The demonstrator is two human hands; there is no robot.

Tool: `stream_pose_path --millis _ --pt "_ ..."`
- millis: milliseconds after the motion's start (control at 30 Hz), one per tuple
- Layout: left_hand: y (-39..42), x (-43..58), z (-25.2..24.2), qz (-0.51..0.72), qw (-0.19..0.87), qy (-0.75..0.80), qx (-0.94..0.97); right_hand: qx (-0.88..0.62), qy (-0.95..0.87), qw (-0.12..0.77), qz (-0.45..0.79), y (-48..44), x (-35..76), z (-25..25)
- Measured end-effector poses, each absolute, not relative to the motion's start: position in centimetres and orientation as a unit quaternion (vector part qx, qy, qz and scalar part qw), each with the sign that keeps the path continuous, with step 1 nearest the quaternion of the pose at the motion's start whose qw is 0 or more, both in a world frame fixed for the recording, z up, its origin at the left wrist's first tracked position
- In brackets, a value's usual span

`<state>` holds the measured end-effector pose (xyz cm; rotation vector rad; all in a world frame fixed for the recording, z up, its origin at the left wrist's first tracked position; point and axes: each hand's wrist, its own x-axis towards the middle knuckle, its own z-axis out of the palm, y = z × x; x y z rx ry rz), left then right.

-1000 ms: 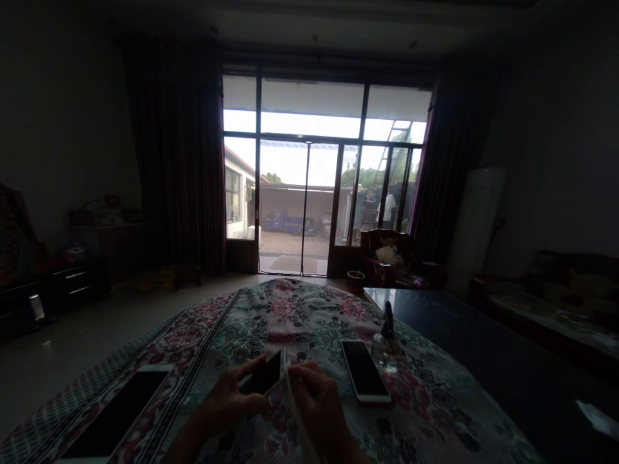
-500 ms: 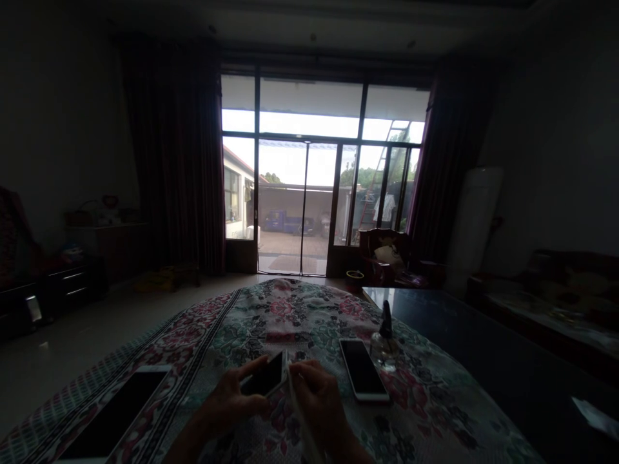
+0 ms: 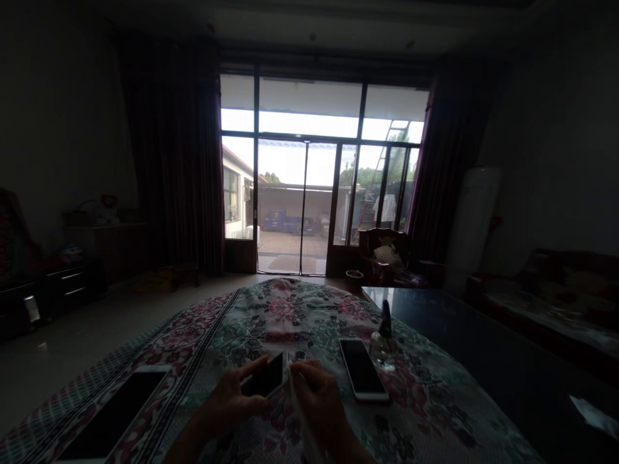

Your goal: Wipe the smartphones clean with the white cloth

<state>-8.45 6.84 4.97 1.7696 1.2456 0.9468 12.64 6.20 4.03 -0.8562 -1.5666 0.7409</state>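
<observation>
Left hand (image 3: pixel 232 401) and right hand (image 3: pixel 314 396) lie close together at the near edge of a floral quilted tablecloth (image 3: pixel 285 316). The left fingers (image 3: pixel 254 367) are closed on a slim white smartphone (image 3: pixel 267 375), held tilted above the cloth with its dark screen showing. The right fingers (image 3: pixel 309 374) are curled around a narrow white strip (image 3: pixel 300 412), just beside the phone. Toward the left edge lies a flat white-framed smartphone (image 3: pixel 116 403); right of the hands lies another (image 3: pixel 362 369), beside a clear glass bottle (image 3: pixel 384 345). Beyond the far edge, a dark armchair (image 3: pixel 384 251) stands before glazed doors (image 3: pixel 304 193).
</observation>
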Motion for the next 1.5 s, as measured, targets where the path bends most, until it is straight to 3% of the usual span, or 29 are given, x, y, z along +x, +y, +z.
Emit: stream_pose_path --millis 1500 --pt "6.34 -8.22 5.88 0.354 0.378 0.501 0.693 -0.370 -0.675 0.559 0.309 5.95 12.48 4.03"
